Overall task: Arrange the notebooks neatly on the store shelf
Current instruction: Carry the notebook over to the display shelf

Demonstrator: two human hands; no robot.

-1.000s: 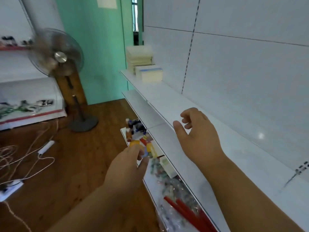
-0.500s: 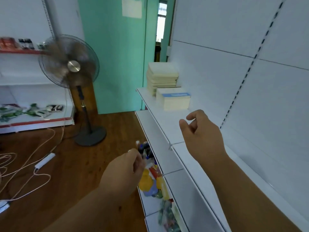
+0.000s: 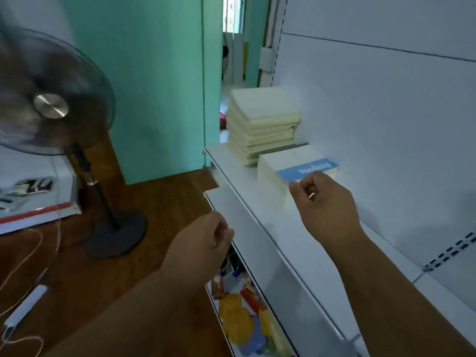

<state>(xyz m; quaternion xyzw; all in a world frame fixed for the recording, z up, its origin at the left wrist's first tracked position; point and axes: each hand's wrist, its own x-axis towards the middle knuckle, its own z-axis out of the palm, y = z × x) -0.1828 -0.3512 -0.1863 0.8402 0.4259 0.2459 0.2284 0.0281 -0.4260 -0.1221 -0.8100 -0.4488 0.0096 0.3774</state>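
Observation:
Two piles of cream notebooks lie at the far end of the white upper shelf [image 3: 260, 215]. The tall pile [image 3: 262, 119] is slightly uneven. In front of it sits a lower pile with a blue label [image 3: 291, 163]. My right hand [image 3: 324, 207] hovers at the near edge of the blue-labelled pile with loosely curled fingers and its thumb by the pile's front corner; no grip is visible. My left hand [image 3: 201, 248] hangs lower, off the shelf's front edge, loosely curled and holding nothing.
A running pedestal fan [image 3: 51, 104] stands on the wooden floor to the left, with cables and a power strip [image 3: 25, 305] nearby. The bottom shelf holds colourful packets [image 3: 244, 318]. The shelf's white back panel [image 3: 386, 124] rises on the right. A green wall and a doorway lie beyond.
I have moved along the shelf toward the notebook piles, which are now much closer. My right hand has reached forward to the blue-labelled pile. My left hand stays low and holds nothing.

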